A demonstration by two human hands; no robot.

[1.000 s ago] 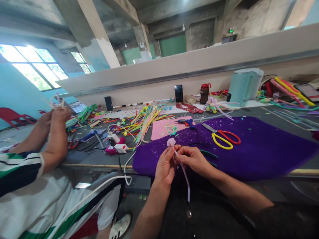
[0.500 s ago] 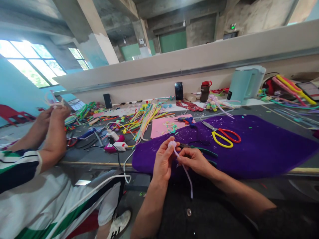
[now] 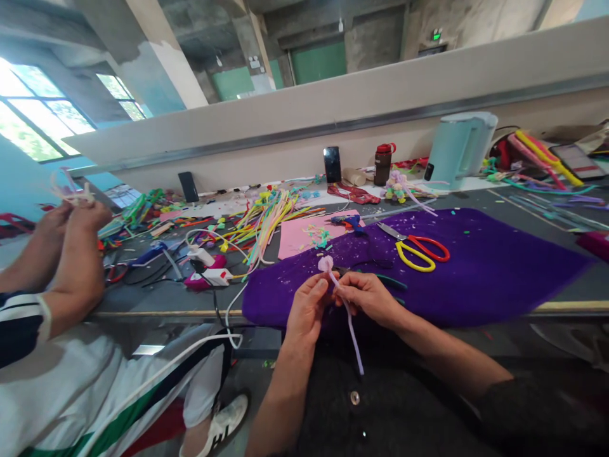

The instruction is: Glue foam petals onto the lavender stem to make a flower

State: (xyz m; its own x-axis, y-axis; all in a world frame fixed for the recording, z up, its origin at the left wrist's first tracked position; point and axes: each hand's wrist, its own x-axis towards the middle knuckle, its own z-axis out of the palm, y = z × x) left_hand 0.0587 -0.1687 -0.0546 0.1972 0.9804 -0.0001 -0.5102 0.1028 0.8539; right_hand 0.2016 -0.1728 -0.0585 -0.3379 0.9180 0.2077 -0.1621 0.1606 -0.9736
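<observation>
A lilac pipe cleaner flower, coiled at its top, stands just above my fingertips. Its stem slants down and right past both hands, the end hanging free in front of my dark top. My left hand is closed round the stem just under the flower head, though the fingertips are partly hidden. Close beside it, my right hand pinches the same stem between thumb and forefinger. Dark green-handled pliers lie partly hidden behind the right hand. Farther right are scissors with red and yellow handles.
A purple cloth covers the table before me. Beyond lie a blue glue gun, a pink sheet, bundled pipe cleaners and a kettle. White power sockets and cords sit left, near a co-worker's raised hands.
The flower head, earlier between my left fingers, now shows clear above them. My left hand has shifted down to the stem. The view has turned slightly, moving the scene left and up.
</observation>
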